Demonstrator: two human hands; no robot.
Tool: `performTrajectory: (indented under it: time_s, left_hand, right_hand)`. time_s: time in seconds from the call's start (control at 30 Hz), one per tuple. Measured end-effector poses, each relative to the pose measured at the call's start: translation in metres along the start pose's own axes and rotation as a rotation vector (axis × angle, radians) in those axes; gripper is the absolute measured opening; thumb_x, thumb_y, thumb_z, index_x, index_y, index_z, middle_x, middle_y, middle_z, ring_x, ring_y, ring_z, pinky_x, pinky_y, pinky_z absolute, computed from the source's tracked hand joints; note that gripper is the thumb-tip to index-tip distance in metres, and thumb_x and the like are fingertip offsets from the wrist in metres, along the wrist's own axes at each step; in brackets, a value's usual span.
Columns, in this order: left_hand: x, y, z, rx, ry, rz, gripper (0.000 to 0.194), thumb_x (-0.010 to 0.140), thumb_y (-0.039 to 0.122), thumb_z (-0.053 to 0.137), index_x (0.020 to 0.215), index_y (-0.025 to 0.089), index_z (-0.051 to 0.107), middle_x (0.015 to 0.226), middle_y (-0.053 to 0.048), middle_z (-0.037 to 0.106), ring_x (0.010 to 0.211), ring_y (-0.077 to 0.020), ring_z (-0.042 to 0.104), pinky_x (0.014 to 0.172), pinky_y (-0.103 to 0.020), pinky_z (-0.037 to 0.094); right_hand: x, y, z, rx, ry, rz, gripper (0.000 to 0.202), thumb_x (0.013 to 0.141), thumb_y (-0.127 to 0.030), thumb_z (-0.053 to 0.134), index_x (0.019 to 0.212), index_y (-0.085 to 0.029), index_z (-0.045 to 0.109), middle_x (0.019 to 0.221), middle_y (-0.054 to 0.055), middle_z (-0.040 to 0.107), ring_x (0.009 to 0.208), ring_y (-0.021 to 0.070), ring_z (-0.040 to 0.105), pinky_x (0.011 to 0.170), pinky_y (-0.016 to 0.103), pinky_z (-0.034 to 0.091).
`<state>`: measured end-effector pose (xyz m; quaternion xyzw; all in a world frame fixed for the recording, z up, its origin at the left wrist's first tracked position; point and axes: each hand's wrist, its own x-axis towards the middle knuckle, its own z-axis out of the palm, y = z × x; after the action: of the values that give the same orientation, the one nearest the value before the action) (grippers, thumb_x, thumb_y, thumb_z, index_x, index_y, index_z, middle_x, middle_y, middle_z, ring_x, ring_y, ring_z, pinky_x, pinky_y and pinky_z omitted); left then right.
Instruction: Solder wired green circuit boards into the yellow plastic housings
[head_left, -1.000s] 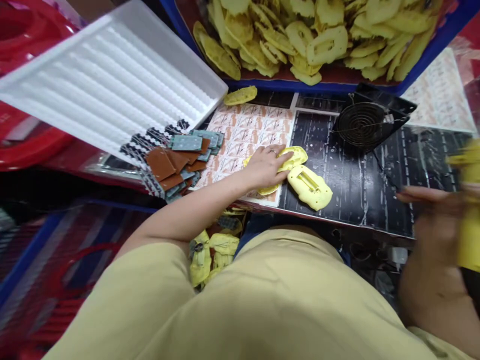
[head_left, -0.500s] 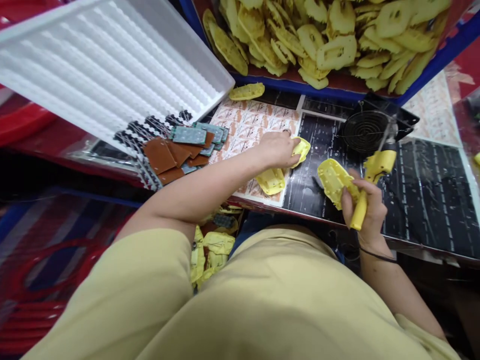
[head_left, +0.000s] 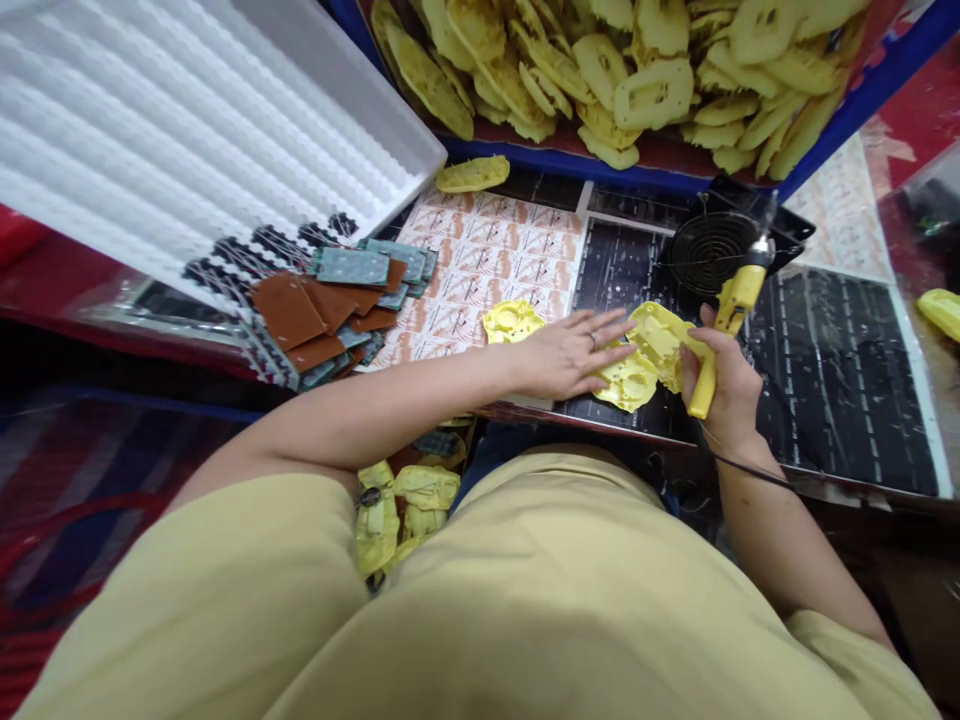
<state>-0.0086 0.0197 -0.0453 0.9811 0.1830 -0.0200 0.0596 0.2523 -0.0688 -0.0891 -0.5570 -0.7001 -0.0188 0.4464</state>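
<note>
My left hand (head_left: 577,355) lies low over the worktop, palm down and fingers spread. Its fingertips reach a yellow plastic shell (head_left: 630,382) with moulded ribs. A second yellow shell (head_left: 660,335) overlaps it on the right, beside the fingers of my right hand (head_left: 727,385); whether they touch it I cannot tell. That hand is closed around the handle of a yellow pistol-shaped electric screwdriver (head_left: 742,290), its metal bit pointing up and away. Another yellow shell (head_left: 514,321) rests behind my left wrist, partly covered by the forearm.
A blue-rimmed bin (head_left: 795,165) heaped with yellow shells stands at the back. To the left are a white foam tray (head_left: 360,110), green circuit boards (head_left: 352,266) and brown boards (head_left: 289,312). A black fan (head_left: 712,250) sits behind the screwdriver. One shell (head_left: 472,174) lies near the bin.
My left hand has moved right and nearer, from a pinch on a shell to spread fingers. A shell now lies against the one by my right hand. The screwdriver has shifted slightly up.
</note>
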Motion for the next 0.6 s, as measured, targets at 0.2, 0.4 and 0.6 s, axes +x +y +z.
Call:
performTrajectory:
  time_s: [0.2,0.4,0.6]
  left_hand:
    - [-0.021,0.037,0.026,0.007,0.066,-0.091,0.067,0.113,0.048,0.048,0.167,0.008,0.050,0.176,-0.024,0.043,0.169,-0.0358,0.038,0.138,-0.056,0.031]
    - [-0.064,0.014,0.010,-0.071,0.138,-0.161,0.060,0.112,0.044,0.052,0.166,0.020,0.055,0.180,-0.018,0.037,0.172,-0.0354,0.032,0.140,-0.060,0.028]
    - [-0.115,-0.038,-0.003,-0.176,-0.179,-0.358,0.062,0.113,0.042,0.041,0.170,0.021,0.048,0.185,-0.015,0.031,0.175,-0.0341,0.026,0.141,-0.060,0.023]
  right_hand:
    - [0.044,0.012,0.029,0.128,-0.264,-0.056,0.029,0.104,-0.047,0.063,0.120,-0.025,0.073,0.131,0.009,0.080,0.113,0.0265,0.080,0.093,0.038,0.067]
    - [0.069,0.013,0.047,0.156,-0.389,-0.098,0.028,0.101,-0.048,0.070,0.119,-0.028,0.072,0.131,0.009,0.079,0.118,0.0290,0.078,0.104,0.047,0.063]
    - [0.042,-0.009,0.042,-0.020,-0.420,-0.239,0.031,0.102,-0.052,0.073,0.119,-0.027,0.065,0.125,0.011,0.079,0.119,0.0325,0.075,0.121,0.062,0.051]
